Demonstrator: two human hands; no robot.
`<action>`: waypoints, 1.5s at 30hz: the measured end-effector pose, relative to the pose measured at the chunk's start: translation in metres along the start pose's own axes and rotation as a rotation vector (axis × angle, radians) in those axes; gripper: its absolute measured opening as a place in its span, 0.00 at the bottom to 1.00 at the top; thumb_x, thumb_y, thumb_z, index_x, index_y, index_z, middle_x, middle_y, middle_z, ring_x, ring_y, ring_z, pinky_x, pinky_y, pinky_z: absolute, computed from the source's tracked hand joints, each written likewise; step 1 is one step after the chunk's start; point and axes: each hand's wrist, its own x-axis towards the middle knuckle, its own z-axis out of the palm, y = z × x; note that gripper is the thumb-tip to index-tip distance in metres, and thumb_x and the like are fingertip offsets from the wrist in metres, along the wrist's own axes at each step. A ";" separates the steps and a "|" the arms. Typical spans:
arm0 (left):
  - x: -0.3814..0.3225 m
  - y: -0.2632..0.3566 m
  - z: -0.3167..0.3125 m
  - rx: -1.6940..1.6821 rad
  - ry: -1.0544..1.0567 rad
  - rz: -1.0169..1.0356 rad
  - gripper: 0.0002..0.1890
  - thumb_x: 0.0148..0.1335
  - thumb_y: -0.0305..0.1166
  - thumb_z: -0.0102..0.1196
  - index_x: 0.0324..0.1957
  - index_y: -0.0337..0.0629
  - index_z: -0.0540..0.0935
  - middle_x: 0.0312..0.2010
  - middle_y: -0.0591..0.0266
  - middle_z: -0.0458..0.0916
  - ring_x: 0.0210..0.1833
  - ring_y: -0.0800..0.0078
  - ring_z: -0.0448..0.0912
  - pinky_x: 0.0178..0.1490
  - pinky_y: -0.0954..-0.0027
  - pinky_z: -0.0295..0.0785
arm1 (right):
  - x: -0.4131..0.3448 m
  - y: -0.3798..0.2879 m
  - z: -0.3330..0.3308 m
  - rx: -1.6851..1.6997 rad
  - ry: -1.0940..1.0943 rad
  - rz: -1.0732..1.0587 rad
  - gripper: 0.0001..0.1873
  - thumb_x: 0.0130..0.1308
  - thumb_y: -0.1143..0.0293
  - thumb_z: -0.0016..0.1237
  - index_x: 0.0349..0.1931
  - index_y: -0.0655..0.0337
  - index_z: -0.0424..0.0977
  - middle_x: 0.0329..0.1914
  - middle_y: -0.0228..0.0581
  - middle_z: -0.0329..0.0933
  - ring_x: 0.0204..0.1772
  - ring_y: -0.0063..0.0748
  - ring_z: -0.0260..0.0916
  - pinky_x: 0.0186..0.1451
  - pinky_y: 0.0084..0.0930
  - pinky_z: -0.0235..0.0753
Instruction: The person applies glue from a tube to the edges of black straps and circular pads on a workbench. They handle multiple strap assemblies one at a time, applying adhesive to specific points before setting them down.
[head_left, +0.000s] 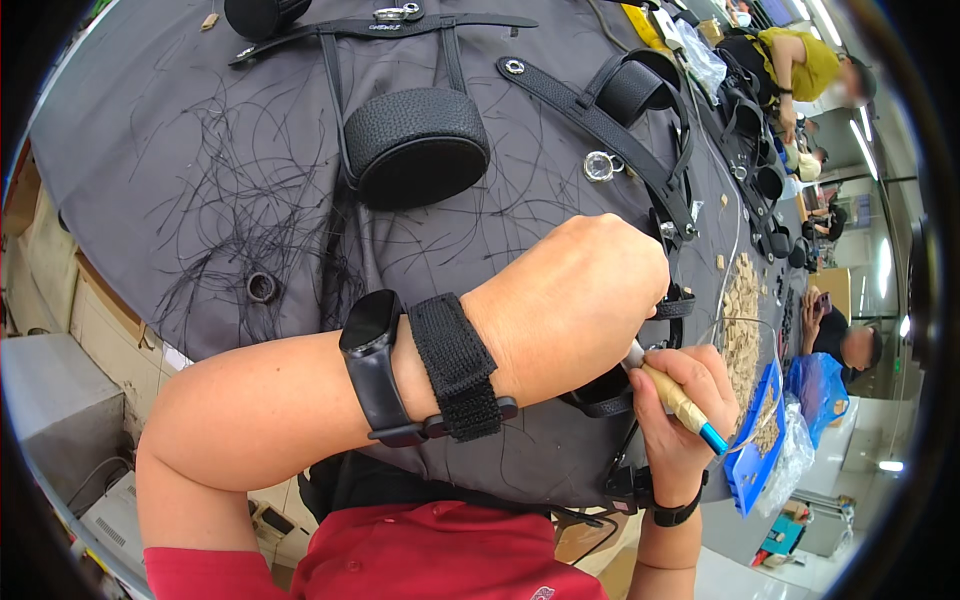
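My left hand, seen from the back, is curled over black leather strapwork; its fingertips are hidden, so I cannot tell what it grips. Beside it, my right hand is closed on a pen-like tool with a tan wrapped handle and a blue end; its tip is hidden by my left hand. Farther forward lie a round black leather cup with straps and a black leather strap with a metal eyelet. A clear faceted ornament in a metal ring lies near that strap.
Black thread ends and a small dark ring lie on the grey cloth. At right are small tan pieces, a blue tray, a thin cord and more strapwork. Other people are farther right.
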 end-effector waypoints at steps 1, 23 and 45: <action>0.000 0.000 0.000 -0.002 -0.006 -0.004 0.09 0.58 0.27 0.59 0.24 0.33 0.80 0.21 0.43 0.76 0.29 0.44 0.77 0.33 0.56 0.73 | 0.000 0.000 0.000 -0.001 0.000 0.001 0.15 0.46 0.83 0.67 0.36 0.65 0.81 0.30 0.41 0.76 0.30 0.34 0.75 0.32 0.25 0.73; 0.002 -0.003 -0.002 -0.021 0.021 -0.108 0.08 0.58 0.28 0.60 0.27 0.32 0.83 0.22 0.43 0.78 0.28 0.46 0.79 0.34 0.58 0.75 | 0.004 0.003 0.003 0.052 0.004 -0.035 0.17 0.46 0.80 0.69 0.39 0.65 0.81 0.30 0.40 0.75 0.29 0.32 0.73 0.31 0.24 0.72; 0.001 -0.001 -0.003 -0.057 -0.004 -0.119 0.10 0.59 0.28 0.59 0.24 0.31 0.81 0.21 0.42 0.76 0.28 0.44 0.78 0.33 0.57 0.74 | 0.004 0.002 0.006 0.034 0.003 -0.018 0.16 0.47 0.80 0.68 0.38 0.65 0.81 0.30 0.39 0.75 0.29 0.32 0.73 0.31 0.24 0.71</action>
